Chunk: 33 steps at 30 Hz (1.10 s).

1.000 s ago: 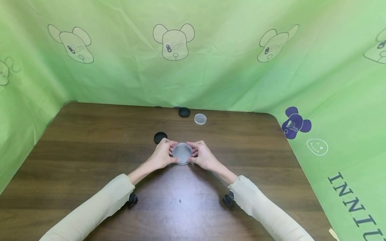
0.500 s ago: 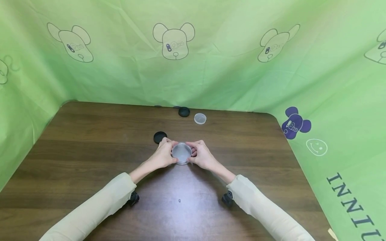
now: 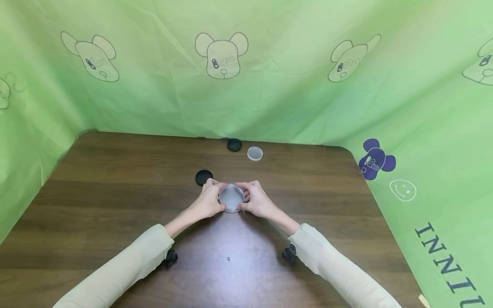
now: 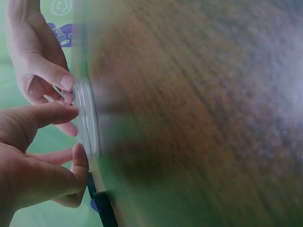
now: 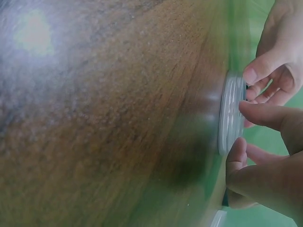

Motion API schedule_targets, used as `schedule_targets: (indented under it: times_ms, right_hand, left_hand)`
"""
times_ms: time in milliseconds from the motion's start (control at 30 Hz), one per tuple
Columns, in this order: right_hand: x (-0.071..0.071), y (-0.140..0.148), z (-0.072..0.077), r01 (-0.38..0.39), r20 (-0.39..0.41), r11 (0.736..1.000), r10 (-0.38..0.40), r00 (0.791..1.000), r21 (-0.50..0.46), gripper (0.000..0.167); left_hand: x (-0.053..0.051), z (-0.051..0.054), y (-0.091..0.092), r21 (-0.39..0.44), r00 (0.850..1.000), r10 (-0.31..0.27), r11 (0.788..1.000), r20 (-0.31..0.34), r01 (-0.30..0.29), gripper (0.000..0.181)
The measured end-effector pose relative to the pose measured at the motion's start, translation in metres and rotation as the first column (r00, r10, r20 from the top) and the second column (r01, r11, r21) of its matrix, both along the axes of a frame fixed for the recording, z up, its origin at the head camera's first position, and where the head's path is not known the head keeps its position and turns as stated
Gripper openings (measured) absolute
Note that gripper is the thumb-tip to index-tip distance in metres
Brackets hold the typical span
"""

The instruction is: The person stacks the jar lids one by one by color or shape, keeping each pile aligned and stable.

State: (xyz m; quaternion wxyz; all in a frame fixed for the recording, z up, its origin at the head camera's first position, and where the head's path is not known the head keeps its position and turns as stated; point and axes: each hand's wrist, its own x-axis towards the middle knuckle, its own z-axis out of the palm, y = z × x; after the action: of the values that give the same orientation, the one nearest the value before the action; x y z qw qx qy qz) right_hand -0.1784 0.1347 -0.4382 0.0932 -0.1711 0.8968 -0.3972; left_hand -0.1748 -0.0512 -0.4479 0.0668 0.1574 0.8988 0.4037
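A round clear stack of shallow discs (image 3: pixel 231 198) lies near the middle of the wooden table. From its left side my left hand (image 3: pixel 208 200) grips the rim between thumb and fingers, and my right hand (image 3: pixel 260 201) grips the opposite side. In the left wrist view the clear stack (image 4: pixel 87 118) shows layered edges, with the left hand (image 4: pixel 42 161) and the right hand (image 4: pixel 40 66) around it. The right wrist view shows the same stack (image 5: pixel 232 113) between the right hand (image 5: pixel 270 161) and the left hand (image 5: pixel 279 61).
A black round lid (image 3: pixel 203 177) lies just behind the left hand. Farther back, near the table's rear edge, are another black disc (image 3: pixel 234 145) and a clear round lid (image 3: pixel 255 153). A green printed cloth (image 3: pixel 223 107) hangs behind and beside the table (image 3: pixel 115 171).
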Motion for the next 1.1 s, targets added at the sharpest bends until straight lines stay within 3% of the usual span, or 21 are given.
schedule_targets:
  times_ms: [133, 367, 533, 667, 867, 1100]
  right_hand:
    - [0.0, -0.001, 0.001, 0.001, -0.004, 1.0, -0.001, 1.0, 0.001, 0.061]
    - [-0.005, -0.001, 0.001, -0.02, 0.012, 0.999, 0.02, 1.0, -0.026, 0.06]
    - [-0.005, 0.0, 0.001, 0.005, 0.022, 0.999, -0.004, 1.0, -0.046, 0.058]
    - [-0.006, 0.0, 0.003, 0.046, -0.015, 0.998, -0.046, 0.999, -0.052, 0.054]
    - [-0.013, 0.007, 0.003, 0.092, -0.035, 0.99, -0.097, 0.995, -0.111, 0.049]
    - [-0.034, 0.02, 0.003, 0.145, 0.0, 0.976, -0.147, 0.989, -0.161, 0.051]
  left_hand:
    - [0.002, 0.002, 0.0, 0.006, 1.0, 0.011, 1.0, -0.015, -0.011, 0.059]
    - [0.004, 0.0, -0.001, 0.089, 0.999, 0.041, 0.995, 0.008, -0.042, 0.059]
    - [0.006, -0.003, -0.002, 0.141, 0.998, 0.057, 0.988, -0.003, -0.056, 0.056]
    - [0.006, -0.002, -0.004, 0.201, 0.995, 0.091, 0.976, -0.037, -0.081, 0.05]
    - [-0.001, 0.002, -0.007, 0.259, 0.99, 0.113, 0.962, -0.081, -0.089, 0.04]
    - [-0.016, 0.008, 0.0, 0.305, 0.996, 0.084, 0.95, -0.032, -0.07, 0.041]
